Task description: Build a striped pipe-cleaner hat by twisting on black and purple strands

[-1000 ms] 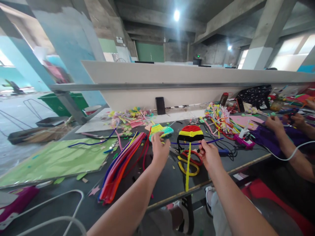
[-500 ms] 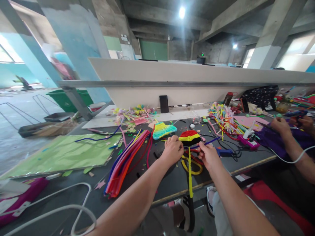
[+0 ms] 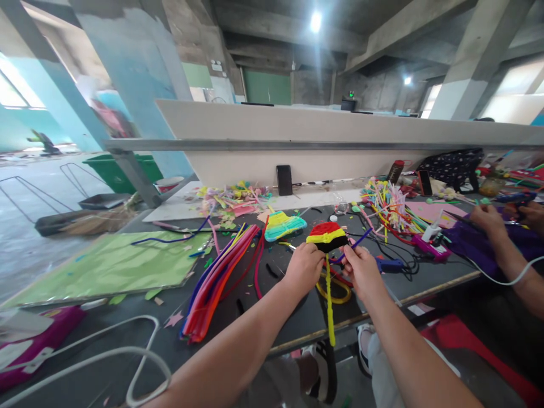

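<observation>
My left hand (image 3: 305,265) is closed at the lower left edge of a red, yellow and black fuzzy piece (image 3: 327,236). At its lower right, my right hand (image 3: 356,266) pinches a dark blue pipe cleaner (image 3: 362,237) that sticks up past the fingers. From below the piece a yellow twisted stem (image 3: 330,309) hangs over the table edge. A yellow and turquoise fuzzy piece (image 3: 284,225) lies to the left of it. Beneath the hands is a yellow loop (image 3: 339,294), partly hidden.
A bundle of pipe cleaners (image 3: 221,283) and a green sheet (image 3: 110,263) lie left. Behind are a phone (image 3: 284,180) and a pile of coloured pieces (image 3: 385,204). A blue glue gun (image 3: 390,264) lies right, and another person's hands (image 3: 488,218) work beyond it.
My left hand has shifted right and slightly down, closer to my right hand. The red, yellow and black piece has risen slightly, and the blue pipe cleaner now points more steeply upward.
</observation>
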The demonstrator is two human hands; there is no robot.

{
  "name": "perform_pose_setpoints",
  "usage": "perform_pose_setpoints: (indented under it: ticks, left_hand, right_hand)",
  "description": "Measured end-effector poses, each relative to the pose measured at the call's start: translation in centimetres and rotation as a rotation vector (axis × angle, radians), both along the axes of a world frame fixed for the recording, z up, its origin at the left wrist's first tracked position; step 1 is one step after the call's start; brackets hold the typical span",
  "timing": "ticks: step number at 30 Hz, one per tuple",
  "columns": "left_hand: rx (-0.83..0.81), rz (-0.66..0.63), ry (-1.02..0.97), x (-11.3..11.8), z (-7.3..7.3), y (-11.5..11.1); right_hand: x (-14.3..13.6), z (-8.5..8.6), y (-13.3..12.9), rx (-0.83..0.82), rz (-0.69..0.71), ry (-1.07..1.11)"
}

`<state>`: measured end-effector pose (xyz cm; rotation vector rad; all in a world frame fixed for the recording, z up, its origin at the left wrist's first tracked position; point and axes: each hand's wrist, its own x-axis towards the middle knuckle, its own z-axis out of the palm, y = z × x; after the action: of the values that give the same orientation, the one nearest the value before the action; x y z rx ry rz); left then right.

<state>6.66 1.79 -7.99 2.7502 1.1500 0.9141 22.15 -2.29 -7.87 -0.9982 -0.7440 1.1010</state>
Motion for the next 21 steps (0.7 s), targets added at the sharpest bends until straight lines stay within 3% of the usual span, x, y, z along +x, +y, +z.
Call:
perform_pose_setpoints:
  ticks: [8, 15, 19, 21]
  left_hand:
    - [-0.127, -0.204, -0.283, 0.3, 0.9, -1.1]
    - [-0.269, -0.140, -0.390, 0.4, 0.5, -1.0]
    - [-0.307, -0.069, -0.421, 0.7, 0.3, -0.8]
    - [-0.469, -0.052, -0.488, 0.5, 0.7, -0.6]
  right_hand:
    - [0.9, 0.7, -0.5, 0.097, -0.050, -0.080]
    - [0.5, 0.9, -1.2, 0.111, -0.110, -0.484]
    - [0.4, 1.1, -1.3, 0.118, -0.133, -0.525]
    - [0.6, 1.0, -1.2, 0.102, -0.113, -0.482]
